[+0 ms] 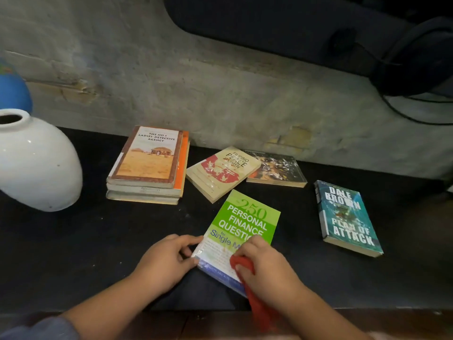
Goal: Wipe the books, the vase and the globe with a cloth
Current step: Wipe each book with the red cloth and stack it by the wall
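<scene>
Now your left hand (166, 258) pinches the near left edge of the green-and-white paperback book (247, 224), fingers curled, as it lies flat on the black tabletop (73, 241). Your right hand (266, 266) grips the bunched red cloth (257, 307) in curled fingers, pressing it on the book's lower cover. The round white ceramic vase (36, 163) and blue globe (12, 92) stand well apart, far left.

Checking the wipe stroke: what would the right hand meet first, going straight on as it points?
Pointing up-left over the green book, the right hand with the red cloth would probably meet the left hand holding the book's edge; depth is unclear.
</scene>
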Demonstrator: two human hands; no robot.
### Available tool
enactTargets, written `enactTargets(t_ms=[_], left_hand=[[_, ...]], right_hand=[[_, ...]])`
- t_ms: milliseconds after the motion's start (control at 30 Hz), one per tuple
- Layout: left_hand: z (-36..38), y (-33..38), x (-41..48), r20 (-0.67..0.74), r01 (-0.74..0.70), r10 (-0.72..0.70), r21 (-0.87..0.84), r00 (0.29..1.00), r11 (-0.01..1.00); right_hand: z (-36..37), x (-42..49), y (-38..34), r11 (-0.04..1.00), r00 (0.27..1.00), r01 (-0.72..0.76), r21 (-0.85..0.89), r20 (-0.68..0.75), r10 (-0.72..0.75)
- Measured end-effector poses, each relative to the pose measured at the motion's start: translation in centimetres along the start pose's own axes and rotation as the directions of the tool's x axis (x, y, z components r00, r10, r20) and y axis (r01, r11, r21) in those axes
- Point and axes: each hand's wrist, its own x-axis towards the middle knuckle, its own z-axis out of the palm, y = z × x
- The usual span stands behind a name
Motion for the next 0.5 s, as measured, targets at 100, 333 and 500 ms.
enactTargets(t_ms=[100, 333, 500], left_hand=[[-0.2, -0.1, 0.2, 0.009, -0.016, 0.016, -0.010, 1.000, 1.000], [-0.4, -0.8, 0.2, 0.043, -0.036, 0.038, -0.050, 0.998, 0.998], [-0.5, -0.8, 0.1, 0.053, -0.042, 0.045, -0.060, 0.998, 0.997]], right_hand=[[-0.5, 0.4, 0.3, 0.997, 0.999, -0.045, 0.055, 0.002, 0.045], [0.8, -0.5, -1.9, 0.999, 0.999, -0.046, -0.009, 0.004, 0.046], [-0.1, 0.3, -0.9, 0.976, 0.965, -0.216, -0.011, -0.157, 0.211]])
